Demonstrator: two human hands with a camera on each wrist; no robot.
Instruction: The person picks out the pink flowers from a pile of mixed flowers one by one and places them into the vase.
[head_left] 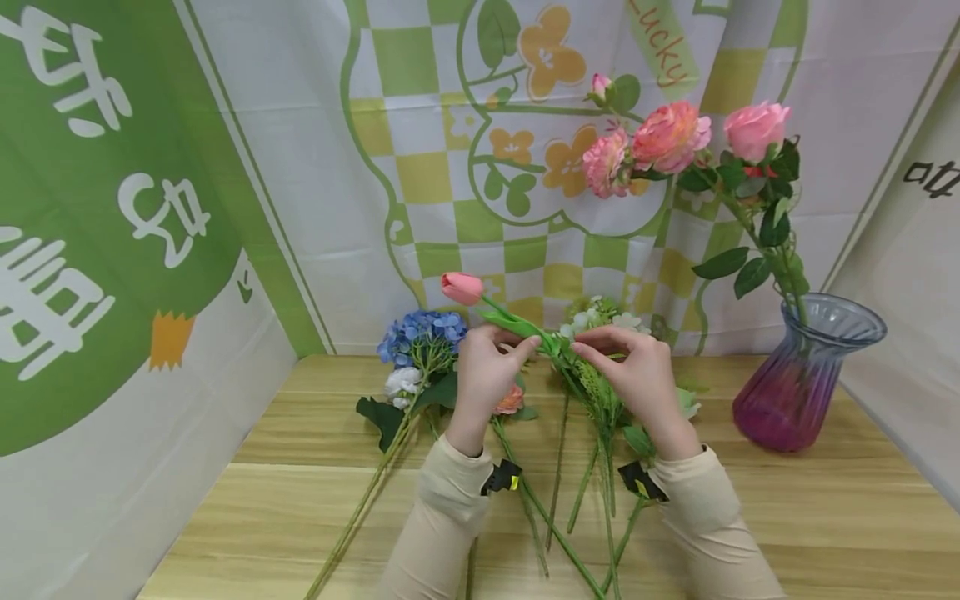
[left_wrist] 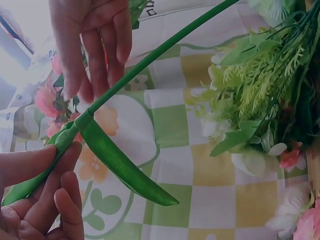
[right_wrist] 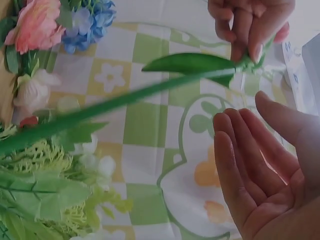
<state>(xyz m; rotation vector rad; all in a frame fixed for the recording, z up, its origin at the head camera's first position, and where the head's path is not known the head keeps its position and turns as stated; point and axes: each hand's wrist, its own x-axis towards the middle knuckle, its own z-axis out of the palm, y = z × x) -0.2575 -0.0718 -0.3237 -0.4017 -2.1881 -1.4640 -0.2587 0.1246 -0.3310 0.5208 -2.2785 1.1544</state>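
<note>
My left hand (head_left: 491, 367) pinches the green stem of a pink tulip (head_left: 462, 288) between thumb and fingertips, close to where the leaves join. The bloom points up and to the left, while a long leaf (left_wrist: 127, 162) sticks out beside the stem. Close to the stem, my right hand (right_wrist: 265, 175) has its fingers extended and apart, with nothing between them. From the pinch, the bare stem (right_wrist: 115, 102) slants down over the flowers on the table. In the two wrist views the tulip's bloom is hidden.
On the wooden table (head_left: 247, 508) lie a blue hydrangea (head_left: 423, 333), a white flower (head_left: 403, 383), an orange-pink flower (head_left: 512, 400) and several green sprays (head_left: 600, 392). A glass vase (head_left: 787, 392) holding pink roses (head_left: 756, 132) stands at the right. A patterned cloth (head_left: 420, 108) hangs behind.
</note>
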